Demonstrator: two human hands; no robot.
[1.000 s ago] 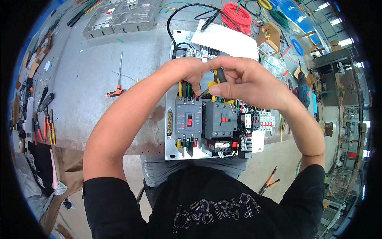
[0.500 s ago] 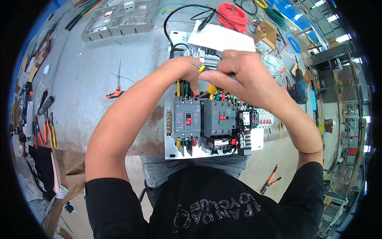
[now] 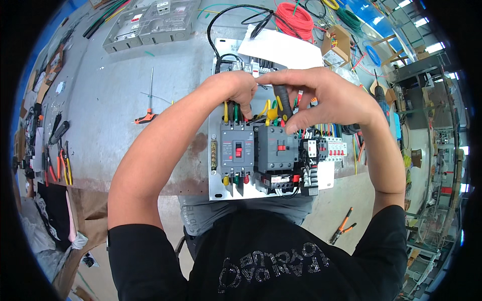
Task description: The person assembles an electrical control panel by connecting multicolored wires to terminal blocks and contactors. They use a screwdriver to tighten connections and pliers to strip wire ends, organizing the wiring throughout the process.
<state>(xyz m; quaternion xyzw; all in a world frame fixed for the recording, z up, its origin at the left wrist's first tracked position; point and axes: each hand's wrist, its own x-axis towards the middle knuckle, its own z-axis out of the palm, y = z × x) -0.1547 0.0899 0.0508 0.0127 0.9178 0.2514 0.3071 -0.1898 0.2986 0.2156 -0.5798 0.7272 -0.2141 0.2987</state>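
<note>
A screwdriver (image 3: 283, 104) with a black and yellow handle is held between the thumb and fingers of my right hand (image 3: 329, 98). That hand's index finger reaches left, toward my other hand. My left hand (image 3: 237, 88) is closed, its fingers bent down at the wires behind the left breaker (image 3: 237, 148); what they grip is hidden. Yellow, green and red wires run there, some with a yellow sleeve (image 3: 272, 114). Beside that breaker sits a larger dark grey contactor (image 3: 277, 149) with a red switch. Both are mounted on a white metal plate (image 3: 217, 191).
Left on the grey bench lies an orange-handled T-shaped screwdriver (image 3: 148, 113). Behind the plate are white paper (image 3: 281, 47), a coil of red wire (image 3: 293, 20) and a cardboard box (image 3: 335, 45). Pliers (image 3: 66, 165) lie far left, and a clear-covered box (image 3: 150, 25) stands at the back.
My right hand has opened out and turned; the screwdriver handle, earlier lying inside the fist with its shaft toward the left, now stands steeper and further right. My left hand has stayed nearly still.
</note>
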